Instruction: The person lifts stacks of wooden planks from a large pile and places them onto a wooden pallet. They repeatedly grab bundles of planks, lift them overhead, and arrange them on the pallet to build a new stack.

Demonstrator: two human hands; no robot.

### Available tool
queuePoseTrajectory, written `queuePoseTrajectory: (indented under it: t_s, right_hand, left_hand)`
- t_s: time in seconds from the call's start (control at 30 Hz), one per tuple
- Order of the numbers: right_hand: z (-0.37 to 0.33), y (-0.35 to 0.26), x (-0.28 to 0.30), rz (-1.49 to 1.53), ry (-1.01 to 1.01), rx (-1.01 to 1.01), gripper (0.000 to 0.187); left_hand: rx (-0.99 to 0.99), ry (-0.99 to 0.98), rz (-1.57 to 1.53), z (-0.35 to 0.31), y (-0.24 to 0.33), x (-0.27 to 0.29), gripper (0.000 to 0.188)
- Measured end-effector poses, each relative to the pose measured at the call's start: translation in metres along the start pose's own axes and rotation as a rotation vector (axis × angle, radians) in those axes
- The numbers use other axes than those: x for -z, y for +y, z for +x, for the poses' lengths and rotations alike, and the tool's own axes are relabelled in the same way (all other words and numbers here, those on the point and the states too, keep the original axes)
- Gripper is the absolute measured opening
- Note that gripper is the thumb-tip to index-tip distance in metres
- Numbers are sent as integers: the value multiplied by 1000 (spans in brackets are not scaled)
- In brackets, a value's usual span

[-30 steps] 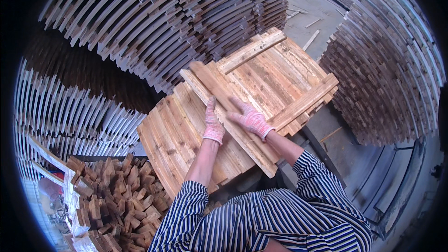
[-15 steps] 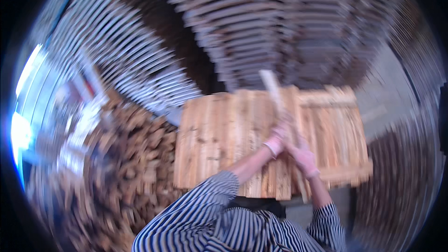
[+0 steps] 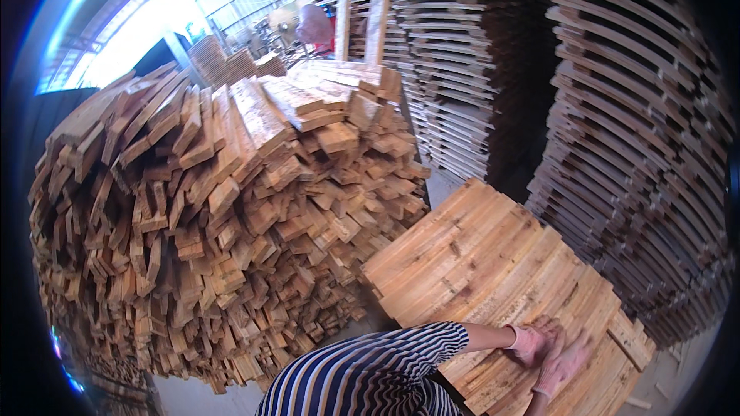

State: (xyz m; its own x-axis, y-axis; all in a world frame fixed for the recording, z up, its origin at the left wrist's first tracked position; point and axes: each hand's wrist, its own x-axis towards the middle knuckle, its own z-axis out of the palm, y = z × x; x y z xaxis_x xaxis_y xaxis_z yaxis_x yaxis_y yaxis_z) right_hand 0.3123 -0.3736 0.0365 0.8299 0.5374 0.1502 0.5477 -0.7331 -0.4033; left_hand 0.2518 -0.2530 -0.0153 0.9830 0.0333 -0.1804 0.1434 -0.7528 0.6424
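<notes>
In pink gloves, both of my hands rest on a row of wooden planks (image 3: 478, 270) laid side by side into a flat surface. My left hand (image 3: 532, 341) lies palm down on the planks, fingers stretched out. Close beside it and partly overlapping, my right hand (image 3: 564, 366) presses on the same boards, its fingers extended and a little blurred. Neither hand shows a plank lifted in it. A short crosswise board (image 3: 630, 340) lies on the planks to the right of my hands.
A large heap of loose boards (image 3: 262, 216) fills the left side. Tall stacks of spaced slats (image 3: 632, 146) rise behind and to the right, with another stack (image 3: 447, 62) farther back. Two upright boards (image 3: 376, 21) stand beyond the heap.
The view has swung left, bringing the heap into full sight. Earlier my hands were on a long plank tilted above the surface; now they lie on the planks with no raised board.
</notes>
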Motion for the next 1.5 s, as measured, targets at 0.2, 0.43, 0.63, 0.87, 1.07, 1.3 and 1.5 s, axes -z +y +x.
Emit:
queuePoseTrajectory:
  t_s: [0.2,0.43,0.63,0.87,1.07,1.3,1.5]
  right_hand:
    - [10,-267,69,684,47,779,79]
    - [-9,-535,102,575,331,1564,66]
    - [27,-675,52,394,56,1604,65]
    - [74,-676,99,1310,-1157,663,22]
    - [47,-602,146,1427,-1232,590,30]
    - [-7,-599,151,1496,-983,758,59]
    - [9,-641,148,1003,-1136,1122,77]
  left_hand:
    - [4,421,-754,-126,-63,54,59]
    - [532,1093,-963,-364,-80,138,61]
    - [343,1390,-1071,-418,-105,130,60]
    - [350,1347,-1062,-425,-83,165,74]
    - [-295,1310,-1214,-404,-64,227,61]
    - [-356,1723,-1029,-383,-23,255,53]
    - [-135,2021,-655,-426,22,259,71]
